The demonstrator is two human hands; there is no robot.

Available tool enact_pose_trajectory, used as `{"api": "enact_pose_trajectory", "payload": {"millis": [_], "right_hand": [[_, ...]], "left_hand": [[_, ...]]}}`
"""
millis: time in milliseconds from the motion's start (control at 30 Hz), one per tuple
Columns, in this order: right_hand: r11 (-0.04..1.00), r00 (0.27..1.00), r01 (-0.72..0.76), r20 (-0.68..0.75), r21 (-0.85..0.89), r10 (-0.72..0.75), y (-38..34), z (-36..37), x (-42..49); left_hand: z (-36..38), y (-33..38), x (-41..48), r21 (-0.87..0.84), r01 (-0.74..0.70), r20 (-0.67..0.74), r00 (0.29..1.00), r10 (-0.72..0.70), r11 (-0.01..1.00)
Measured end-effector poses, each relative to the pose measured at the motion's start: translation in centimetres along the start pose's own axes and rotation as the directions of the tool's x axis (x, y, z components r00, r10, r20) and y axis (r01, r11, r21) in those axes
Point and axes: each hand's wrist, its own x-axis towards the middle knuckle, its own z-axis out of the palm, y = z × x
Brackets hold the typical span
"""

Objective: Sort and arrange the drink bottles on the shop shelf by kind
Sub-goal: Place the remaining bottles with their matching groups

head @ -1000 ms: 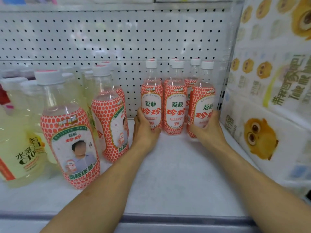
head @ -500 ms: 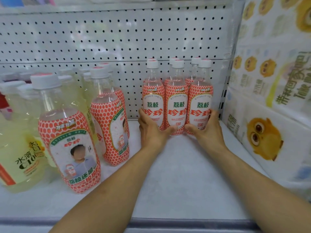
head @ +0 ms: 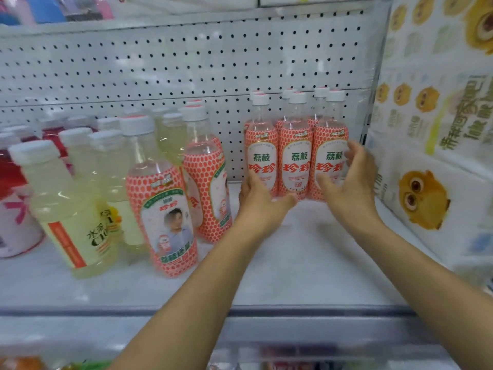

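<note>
Several small lychee bottles (head: 294, 156) with red-dotted labels and white caps stand in two tight rows at the back right of the white shelf (head: 293, 265). My left hand (head: 262, 198) presses against the lower left side of the left front bottle, its thumb reaching right along the bases. My right hand (head: 346, 180) cups the right front bottle, fingers up along its right side and thumb in front. Two larger lychee bottles (head: 162, 209) stand apart to the left, with pale yellow bottles (head: 61, 209) beyond them.
A pegboard back wall (head: 160, 62) closes the shelf behind. Stacked tissue packs with owl prints (head: 432, 188) wall off the right side. Red bottles (head: 8, 166) and a pink-white container (head: 16, 225) sit at the far left. Bare shelf lies in front of the small bottles.
The three front small bottles have closed up into a tight row. My right hand has slid higher up the right bottle's side. My left hand stays at the left bottle's base.
</note>
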Motion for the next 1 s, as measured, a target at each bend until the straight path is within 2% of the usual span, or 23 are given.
{"api": "enact_pose_trajectory", "payload": {"millis": [67, 167, 233, 300, 367, 433, 467, 500, 533, 600, 667, 800, 900, 967, 1000], "right_hand": [[0.984, 0.995, 0.025, 0.086, 0.177, -0.04, -2.6, 0.7, -0.9], [0.933, 0.945, -0.08, 0.324, 0.352, -0.041, -5.8, 2.9, -2.4], [0.893, 0.905, -0.163, 0.423, 0.419, -0.033, -7.0, 4.0, -3.0], [0.89, 0.853, -0.19, 0.518, 0.415, -0.06, -7.8, 5.0, -3.6], [0.901, 0.783, -0.204, 0.616, 0.383, -0.085, -8.4, 6.4, -4.5], [0.899, 0.751, -0.216, 0.653, 0.382, -0.097, -9.2, 8.0, -5.6], [0.887, 0.761, -0.235, 0.643, 0.398, -0.087, -9.6, 8.7, -6.0], [0.879, 0.781, -0.249, 0.621, 0.406, -0.066, -10.0, 9.2, -6.3], [0.881, 0.801, -0.249, 0.596, 0.402, -0.046, -10.3, 9.5, -6.4], [0.895, 0.827, -0.199, 0.558, 0.399, -0.065, -10.6, 9.7, -6.5], [0.908, 0.836, -0.129, 0.536, 0.399, -0.117, -10.5, 9.1, -6.5], [0.938, 0.897, -0.11, 0.44, 0.33, -0.049, -9.2, 6.9, -6.3], [0.916, 0.933, -0.218, 0.346, 0.336, 0.095, -7.4, 5.4, -6.5], [0.876, 0.915, -0.284, 0.383, 0.389, 0.127, -6.2, 4.0, -6.3], [0.862, 0.891, -0.314, 0.436, 0.397, 0.124, -5.6, 3.3, -6.0]], "left_hand": [[-1.7, 0.4, -2.8, 0.044, -0.094, -0.015, 0.995, 0.095, 0.995], [-3.9, 0.9, -6.3, 0.13, -0.159, 0.004, 0.987, 0.16, 0.979], [-5.1, 0.7, -9.1, 0.14, -0.198, 0.072, 0.979, 0.189, 0.97], [-6.8, -0.1, -12.3, 0.205, -0.334, 0.061, 0.943, 0.328, 0.92], [-8.8, -1.4, -14.7, 0.357, -0.467, -0.091, 0.844, 0.528, 0.809], [-10.5, -2.7, -15.5, 0.483, -0.481, -0.295, 0.698, 0.653, 0.732], [-11.1, -3.0, -15.4, 0.47, -0.448, -0.397, 0.663, 0.635, 0.761], [-11.6, -3.1, -15.1, 0.387, -0.402, -0.483, 0.678, 0.554, 0.83], [-11.9, -3.0, -14.6, 0.253, -0.354, -0.523, 0.733, 0.435, 0.9], [-12.5, -3.3, -13.6, 0.022, -0.253, -0.439, 0.867, 0.236, 0.967], [-13.3, -4.0, -12.5, -0.066, -0.19, -0.307, 0.938, 0.161, 0.98], [-14.1, -4.4, -10.4, 0.07, -0.08, -0.198, 0.976, 0.093, 0.994], [-12.2, -3.3, -9.0, 0.188, -0.011, -0.225, 0.973, 0.054, 0.982], [-11.3, -3.0, -8.7, 0.153, 0.022, -0.229, 0.973, 0.014, 0.988], [-11.2, -3.1, -8.7, 0.061, 0.029, -0.187, 0.982, -0.017, 0.998]]}}
